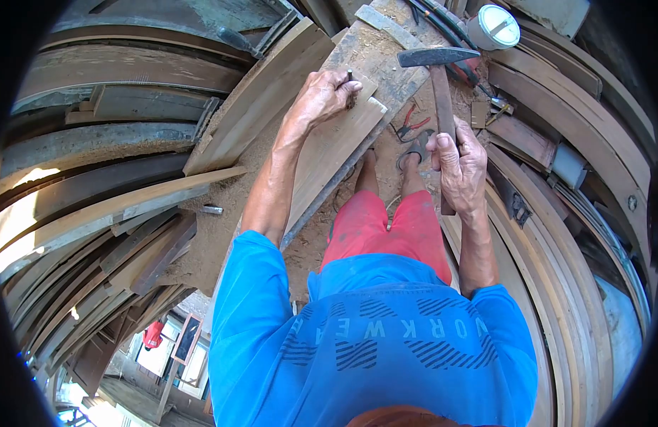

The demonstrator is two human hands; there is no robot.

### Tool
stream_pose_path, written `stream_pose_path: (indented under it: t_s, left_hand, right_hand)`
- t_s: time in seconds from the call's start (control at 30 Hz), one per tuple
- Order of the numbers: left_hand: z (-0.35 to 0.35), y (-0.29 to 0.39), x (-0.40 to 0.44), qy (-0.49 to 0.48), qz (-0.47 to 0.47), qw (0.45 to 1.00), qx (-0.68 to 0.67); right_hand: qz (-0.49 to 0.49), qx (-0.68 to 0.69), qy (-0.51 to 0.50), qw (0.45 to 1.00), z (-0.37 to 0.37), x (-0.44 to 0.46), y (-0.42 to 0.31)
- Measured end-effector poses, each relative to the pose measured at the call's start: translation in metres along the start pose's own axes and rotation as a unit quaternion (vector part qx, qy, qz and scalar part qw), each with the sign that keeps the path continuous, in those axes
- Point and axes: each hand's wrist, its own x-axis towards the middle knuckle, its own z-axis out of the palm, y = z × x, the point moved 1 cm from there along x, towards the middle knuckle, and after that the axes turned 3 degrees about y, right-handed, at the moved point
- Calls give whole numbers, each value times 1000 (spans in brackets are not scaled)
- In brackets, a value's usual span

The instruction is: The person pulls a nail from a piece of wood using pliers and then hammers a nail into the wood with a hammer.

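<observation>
My left hand (320, 98) is closed in a fist around a narrow dark tool, apparently a chisel (349, 75). Only its short top end shows clearly above the fingers; its lower end is mostly hidden. The fist is at the far, notched end of a pale wooden board (327, 151), which lies along the workbench (375, 60). My right hand (460, 167) grips a hammer (441, 85) by its wooden handle. The dark metal head is raised to the right of the board, apart from the chisel.
Red-handled pliers (412, 125) lie near my feet, right of the bench. A white bucket (493, 28) stands at the back right. Stacked planks (123, 146) crowd the left side, and long boards (556, 285) line the right. Sawdust covers the ground. A person in red (152, 334) is far behind.
</observation>
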Motion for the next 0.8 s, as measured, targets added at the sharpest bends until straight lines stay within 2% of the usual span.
stream_pose_path:
  t_s: [0.13, 0.23, 0.33, 0.43, 0.53, 0.57, 0.63, 0.73, 0.8]
  left_hand:
    - [2, 2, 4, -29, 46, 998, -12]
    - [-2, 4, 6, -41, 68, 997, -15]
    - [0, 1, 7, -40, 107, 993, -18]
    - [2, -1, 8, -35, 145, 989, -19]
    - [1, -1, 7, -50, 138, 988, -45]
    - [-1, -1, 8, -56, 129, 988, -59]
    - [-3, 1, 10, -61, 155, 986, -21]
    - [1, -1, 8, -83, 141, 986, -8]
    - [3, -4, 14, -67, 164, 984, 5]
  right_hand:
    - [-73, -77, 15, 994, 2, 13, -14]
    - [-194, -222, -35, 955, 6, 40, -4]
    - [-119, -342, -125, 924, -4, 53, -15]
    - [-62, -175, -36, 982, -8, 43, -36]
    - [-100, -149, -5, 984, 1, 39, -8]
    - [-137, -233, -50, 961, -4, 45, 7]
    - [-98, -313, -114, 938, -10, 50, -1]
    - [-77, -135, 7, 988, -12, 38, -29]
    - [-115, -134, 25, 984, -4, 35, -25]
